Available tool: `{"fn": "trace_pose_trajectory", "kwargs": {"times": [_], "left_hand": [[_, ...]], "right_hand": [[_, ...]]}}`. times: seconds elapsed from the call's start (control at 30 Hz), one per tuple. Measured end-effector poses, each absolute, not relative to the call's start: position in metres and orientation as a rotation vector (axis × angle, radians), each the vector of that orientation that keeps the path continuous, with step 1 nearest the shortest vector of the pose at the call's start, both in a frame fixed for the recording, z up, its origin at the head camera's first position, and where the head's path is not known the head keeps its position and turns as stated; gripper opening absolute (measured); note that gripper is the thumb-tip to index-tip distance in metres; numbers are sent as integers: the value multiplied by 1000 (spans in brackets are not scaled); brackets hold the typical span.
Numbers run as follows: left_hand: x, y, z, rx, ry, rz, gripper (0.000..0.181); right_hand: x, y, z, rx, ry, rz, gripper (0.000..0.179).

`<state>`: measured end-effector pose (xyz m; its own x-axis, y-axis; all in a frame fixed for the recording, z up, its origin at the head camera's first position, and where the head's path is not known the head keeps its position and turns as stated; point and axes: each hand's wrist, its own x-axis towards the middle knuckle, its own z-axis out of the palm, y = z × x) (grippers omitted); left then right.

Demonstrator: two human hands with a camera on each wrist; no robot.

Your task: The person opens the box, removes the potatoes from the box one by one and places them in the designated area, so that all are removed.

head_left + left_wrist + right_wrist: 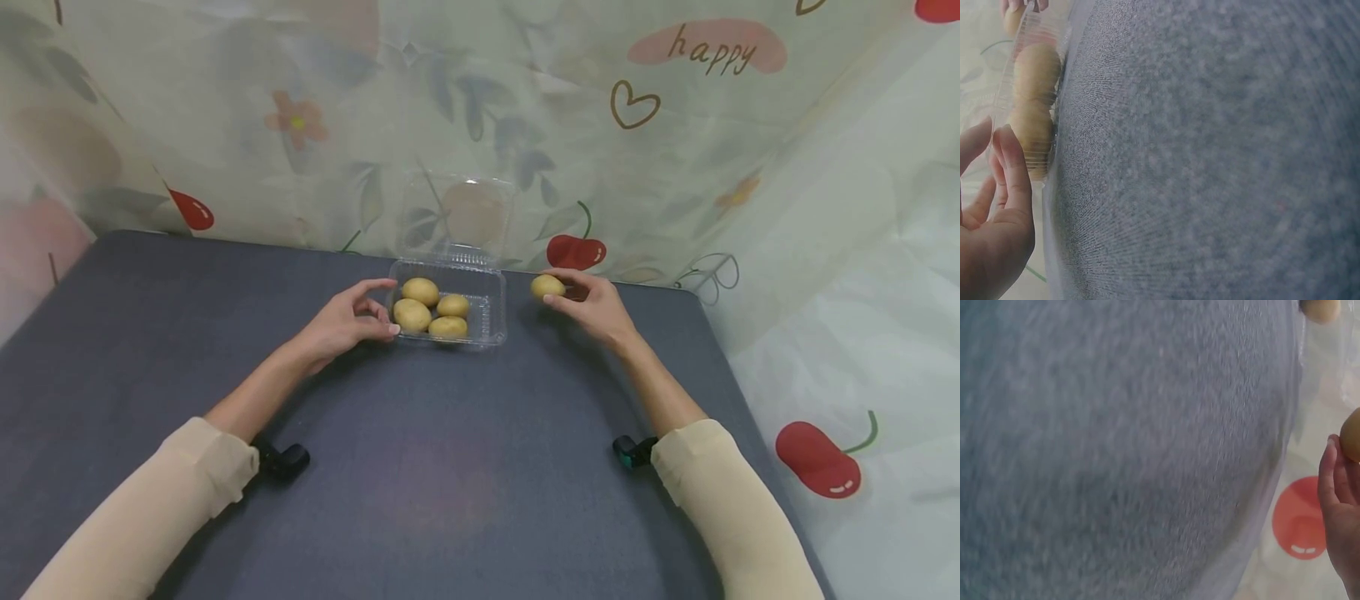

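A clear plastic clamshell box (487, 333) rests on the table near its back edge, lid (457, 212) raised against the backdrop. Several small yellow potatoes (412, 315) lie in its left and middle part, while bare base shows at its right. My left hand (333, 325) holds the box at its left end, thumb at the front corner and index finger at the back corner. To the right of the box, my right hand (596, 308) pinches another potato (547, 287) between thumb and fingers, apart from the box. In the right wrist view that potato (1352, 437) is cut off by the frame edge.
The dark grey table (420, 467) reaches back to a patterned cloth backdrop (315, 192) with printed cherries and flowers. More cloth (862, 350) hangs along the right side. Each wrist wears a small black camera (283, 460).
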<state>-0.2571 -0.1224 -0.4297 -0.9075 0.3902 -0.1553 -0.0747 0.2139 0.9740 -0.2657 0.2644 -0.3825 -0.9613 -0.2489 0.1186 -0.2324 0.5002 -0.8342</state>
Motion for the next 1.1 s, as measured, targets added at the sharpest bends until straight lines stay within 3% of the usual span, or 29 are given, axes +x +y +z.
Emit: {"fn": "trace_pose_trajectory", "kwargs": {"times": [0.5,1.1], "left_hand": [[-257,-123,-428,295,2124,1745,76],[-257,-122,-430,294,2117,1758,77]], "right_hand": [[-271,291,-389,-280,2725,-1505,45],[-309,313,-429,-222,2852,-1363,43]]}}
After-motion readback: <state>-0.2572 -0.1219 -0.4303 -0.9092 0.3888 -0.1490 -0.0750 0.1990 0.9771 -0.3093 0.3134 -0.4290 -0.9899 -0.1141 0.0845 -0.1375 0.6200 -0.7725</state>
